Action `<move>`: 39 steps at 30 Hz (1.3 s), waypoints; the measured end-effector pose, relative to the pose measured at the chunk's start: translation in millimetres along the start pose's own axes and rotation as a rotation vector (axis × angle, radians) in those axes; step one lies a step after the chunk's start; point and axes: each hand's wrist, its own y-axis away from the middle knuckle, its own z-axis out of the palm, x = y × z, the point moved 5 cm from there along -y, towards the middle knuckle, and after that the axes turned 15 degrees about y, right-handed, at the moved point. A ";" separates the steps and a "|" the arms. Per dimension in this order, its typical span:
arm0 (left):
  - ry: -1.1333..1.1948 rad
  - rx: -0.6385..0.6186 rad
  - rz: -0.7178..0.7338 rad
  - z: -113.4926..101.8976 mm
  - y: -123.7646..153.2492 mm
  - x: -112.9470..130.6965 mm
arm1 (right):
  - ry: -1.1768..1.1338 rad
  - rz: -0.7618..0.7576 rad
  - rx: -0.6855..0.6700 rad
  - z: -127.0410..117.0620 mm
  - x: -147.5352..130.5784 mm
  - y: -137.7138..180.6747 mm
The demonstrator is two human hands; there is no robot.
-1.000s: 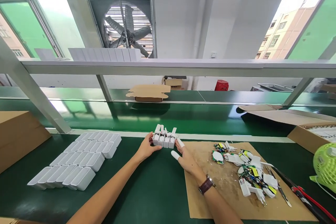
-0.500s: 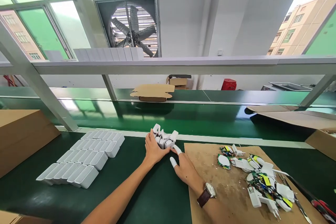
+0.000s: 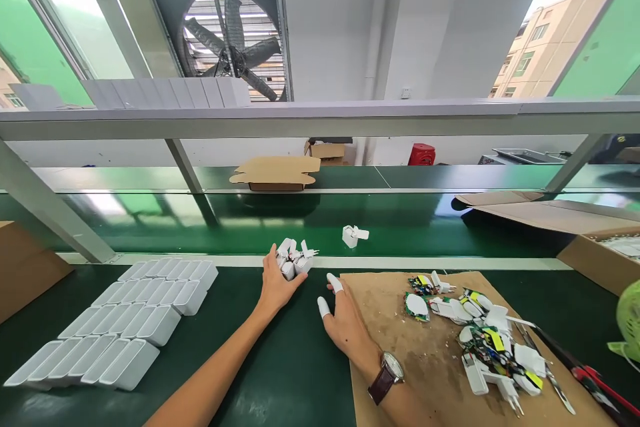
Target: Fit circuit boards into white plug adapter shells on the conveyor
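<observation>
My left hand (image 3: 274,285) is closed around a small cluster of white charger plugs (image 3: 294,259) at the far edge of the green bench. One more white plug (image 3: 353,235) lies alone on the conveyor belt (image 3: 410,223) beyond, to the right of the cluster. My right hand (image 3: 341,320), with white finger cots on two fingers and a watch on the wrist, rests with its fingers apart and nothing in it, at the left edge of the cardboard sheet (image 3: 415,360).
Rows of white plastic shells (image 3: 125,327) lie at the left. Broken chargers and circuit boards (image 3: 480,333) litter the cardboard, with red-handled pliers (image 3: 593,380) at the right. Cardboard boxes (image 3: 25,267) stand at both sides and a flat one (image 3: 275,173) on the far belt.
The plug cluster has been gathered tighter into my left hand. One plug now lies on the belt. My right hand has let go of the cluster and drawn back toward me.
</observation>
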 end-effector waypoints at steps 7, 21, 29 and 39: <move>0.067 0.028 -0.028 0.6 -1.2 -10.0 | -0.065 0.221 0.159 -25.1 50.2 -64.0; 0.175 -0.002 -0.064 1.6 -2.4 -20.8 | -0.231 0.333 0.082 -21.2 47.0 -148.9; 0.269 -0.136 -0.150 -0.7 -0.9 -9.6 | -0.349 0.278 -0.194 -22.9 28.0 -92.4; 0.346 -0.291 -0.121 4.2 3.2 -13.6 | -0.352 0.086 -0.304 4.5 4.1 -100.2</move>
